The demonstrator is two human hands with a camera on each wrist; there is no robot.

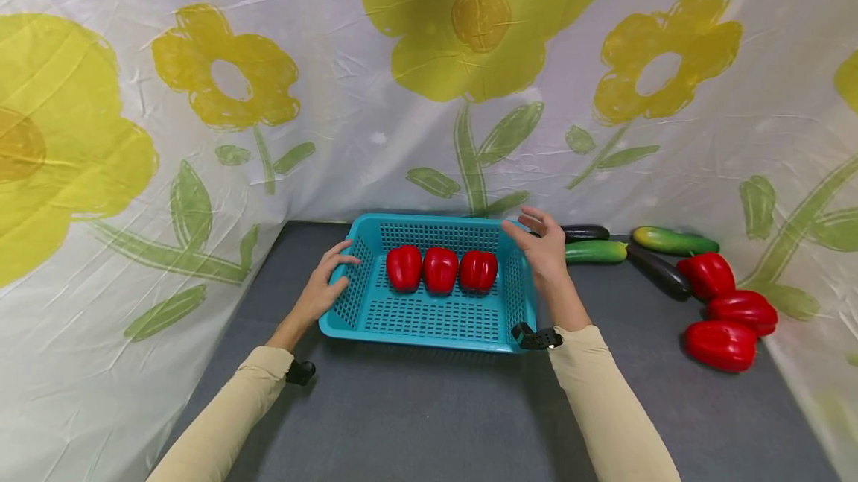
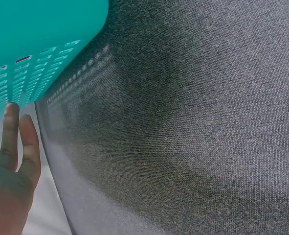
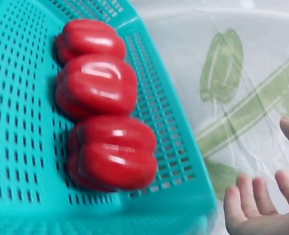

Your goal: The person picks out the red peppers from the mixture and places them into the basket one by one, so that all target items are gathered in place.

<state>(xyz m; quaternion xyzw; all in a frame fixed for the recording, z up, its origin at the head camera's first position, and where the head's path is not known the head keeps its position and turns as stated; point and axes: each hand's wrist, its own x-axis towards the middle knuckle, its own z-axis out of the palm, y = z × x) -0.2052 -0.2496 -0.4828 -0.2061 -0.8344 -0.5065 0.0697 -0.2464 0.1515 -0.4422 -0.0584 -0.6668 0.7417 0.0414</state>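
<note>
A turquoise plastic basket (image 1: 436,322) with perforated walls stands on the dark cloth-covered table. Three red bell peppers lie in a row toward its back: the left pepper (image 1: 404,269), the middle pepper (image 1: 440,270) and the right pepper (image 1: 478,271). At the basket's left end is my left hand (image 1: 320,290), its fingers loosely extended at the rim; in the left wrist view two fingers (image 2: 31,149) show beside the perforated wall. My right hand (image 1: 546,249) hovers by the back right corner, fingers spread and holding nothing. The right wrist view shows it apart from the rim.
Right of the basket lie a green zucchini (image 1: 595,252), another zucchini (image 1: 673,241), a dark eggplant (image 1: 660,271) and a partly hidden eggplant (image 1: 586,232). Three more red peppers (image 1: 720,346) are grouped at the far right. A flowered curtain (image 1: 328,169) hangs behind the table.
</note>
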